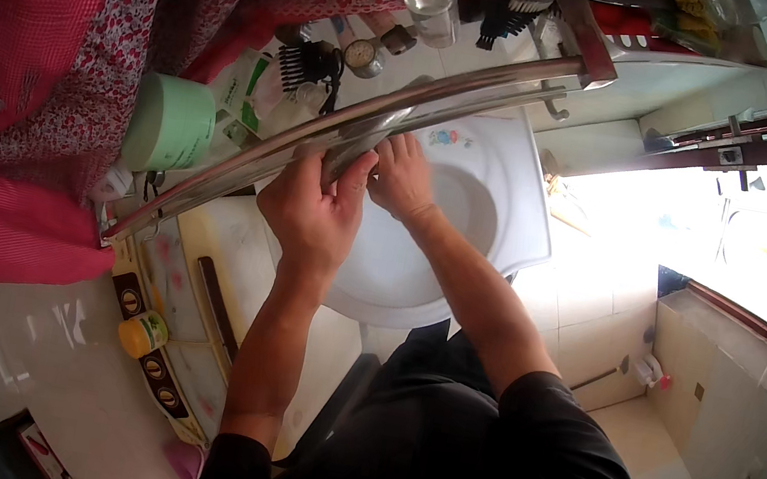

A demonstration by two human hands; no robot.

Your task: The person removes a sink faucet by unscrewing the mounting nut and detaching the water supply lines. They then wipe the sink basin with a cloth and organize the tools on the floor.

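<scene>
Above the white washbasin (pixel 464 212), my two hands meet close to the curved metal rail (pixel 395 110). My left hand (pixel 312 212) is closed, its thumb and forefinger up near the rail's lower edge. Beside its thumb, my right hand (pixel 404 177) has its fingers curled in, also closed. A greyish, shiny patch (pixel 349 155) shows between the hands under the rail. I cannot tell whether it is part of the shelf or something held. Whatever is in the fingers is hidden.
The shelf behind the rail carries a mint-green tub (pixel 169 125), black combs (pixel 306 64), a clear pump bottle (pixel 432 9) and small jars. Pink patterned cloth (pixel 74 86) hangs at left. Below it stands a washing machine (pixel 220 309) with a yellow-lidded jar (pixel 143 333). A bright window (pixel 755 261) lies right.
</scene>
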